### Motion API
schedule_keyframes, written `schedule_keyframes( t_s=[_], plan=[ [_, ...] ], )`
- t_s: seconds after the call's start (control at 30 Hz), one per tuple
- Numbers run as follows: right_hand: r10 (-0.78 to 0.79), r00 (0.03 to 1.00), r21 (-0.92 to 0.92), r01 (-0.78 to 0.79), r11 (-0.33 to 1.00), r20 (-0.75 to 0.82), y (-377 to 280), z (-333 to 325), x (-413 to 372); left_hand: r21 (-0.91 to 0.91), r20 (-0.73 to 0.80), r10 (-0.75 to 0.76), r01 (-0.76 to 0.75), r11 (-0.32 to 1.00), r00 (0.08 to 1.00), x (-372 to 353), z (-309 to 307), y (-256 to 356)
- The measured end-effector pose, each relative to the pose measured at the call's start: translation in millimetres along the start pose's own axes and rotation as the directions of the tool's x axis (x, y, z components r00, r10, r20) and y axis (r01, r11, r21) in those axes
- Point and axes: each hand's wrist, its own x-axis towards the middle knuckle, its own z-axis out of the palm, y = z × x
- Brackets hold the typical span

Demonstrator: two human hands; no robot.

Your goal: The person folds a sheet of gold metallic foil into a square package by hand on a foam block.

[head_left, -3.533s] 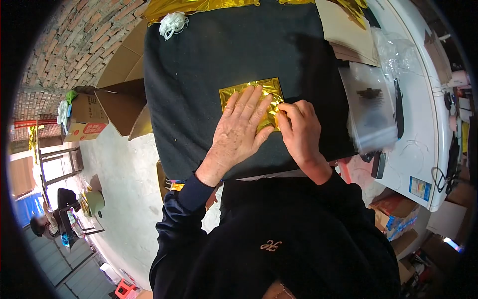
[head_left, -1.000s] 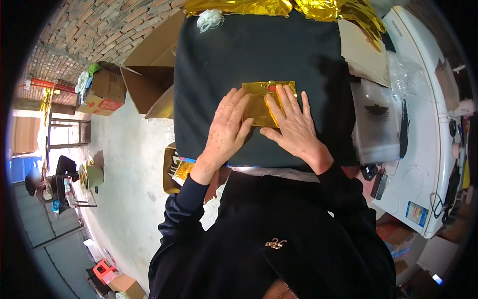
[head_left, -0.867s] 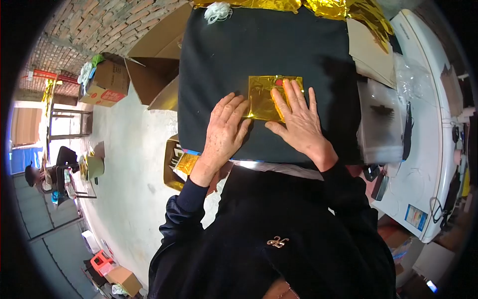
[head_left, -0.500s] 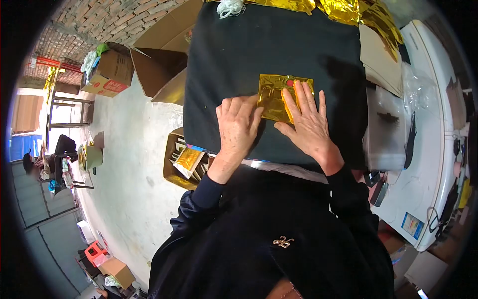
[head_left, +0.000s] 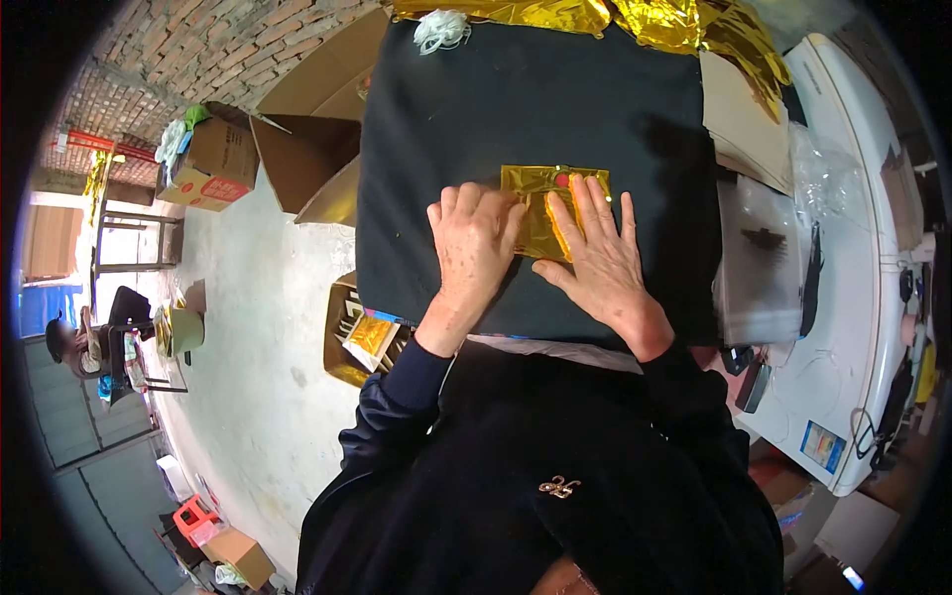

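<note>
A square gold foil packet with a red dot near its top lies on the black cloth of the table. My right hand rests flat over its right part, fingers spread and pointing away from me. At the packet's left edge is my left hand, its fingers curled and the thumb against the foil. Whether the left fingertips pinch the edge is hidden.
Gold foil sheets and white string lie at the far edge. Beige sheets and clear plastic are at right. A box of packets stands lower left; a person sits far left.
The whole view has shifted slightly, with the table and packet a little further left and lower. Both hands keep nearly the same places on the packet.
</note>
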Motion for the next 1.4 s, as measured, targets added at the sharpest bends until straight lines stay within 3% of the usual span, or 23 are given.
schedule_keyframes(
  t_s=[0.17,0.27,0.4,0.47,0.8,1.0,1.2,1.4],
  plan=[
    [-0.017,1.0,0.003,0.017,1.0,-0.018,1.0,2.4,-0.8,-0.121,-0.053,0.181,-0.187,0.975,0.982,35.6,14.3,0.8],
    [0.028,0.994,0.021,-0.031,0.999,0.108,-5.2,-13.6,1.1,-0.091,0.094,0.252,-0.244,0.966,0.963,48.9,22.6,-0.9],
    [0.011,0.999,0.043,-0.013,0.999,0.045,-3.2,-8.8,-0.1,0.007,0.221,0.256,-0.264,0.964,0.941,53.7,22.7,2.7],
    [-0.015,0.999,0.018,0.015,1.0,-0.032,0.6,2.3,-0.4,0.017,0.271,0.227,-0.241,0.97,0.935,54.9,20.9,5.3],
    [-0.024,0.998,0.046,0.027,0.999,-0.058,0.8,3.0,-0.7,0.021,0.389,0.13,-0.15,0.989,0.912,53.4,14.1,13.2],
    [-0.031,0.997,0.045,0.034,0.998,-0.068,1.7,4.5,-0.9,-0.119,0.468,-0.007,0.072,0.99,0.884,57.3,10.3,14.3],
    [-0.034,0.997,0.053,0.038,0.998,-0.075,2.7,7.0,-0.5,-0.092,0.346,0.003,0.031,0.995,0.938,54.1,22.2,10.7],
    [-0.022,0.999,0.051,0.024,0.998,-0.033,0.7,2.1,-0.3,-0.132,0.375,-0.029,0.084,0.988,0.926,71.2,26.8,15.0]
  ],
)
